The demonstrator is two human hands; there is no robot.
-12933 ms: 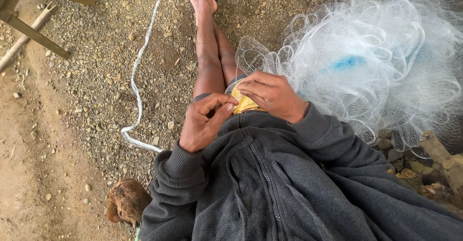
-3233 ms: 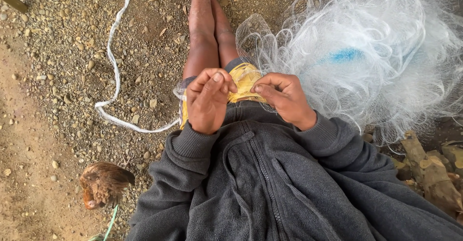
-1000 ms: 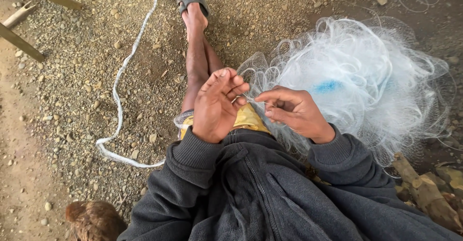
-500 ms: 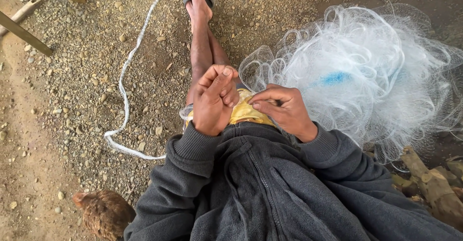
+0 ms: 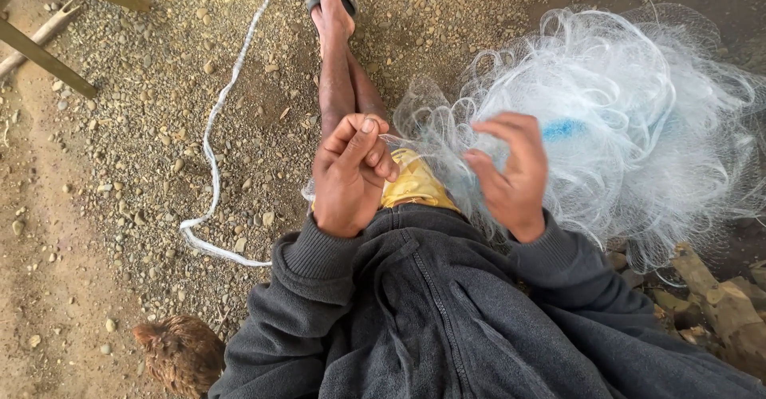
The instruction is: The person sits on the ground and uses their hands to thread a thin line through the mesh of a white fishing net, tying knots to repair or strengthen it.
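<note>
A heap of pale translucent fishing net (image 5: 622,120), with one blue patch, lies by the lap. Left hand (image 5: 351,177) pinches its edge; right hand (image 5: 511,171) hovers with fingers spread.

You are sitting on gravel ground (image 5: 144,128) scattered with small stones. A white rope (image 5: 209,152) is lying across it to your left, running from the top edge down into a loop. Wooden legs (image 5: 48,56) are slanting in at the top left corner. A brown chicken (image 5: 179,355) is standing at the bottom edge. Rough pieces of wood (image 5: 718,303) are lying at your lower right.
</note>
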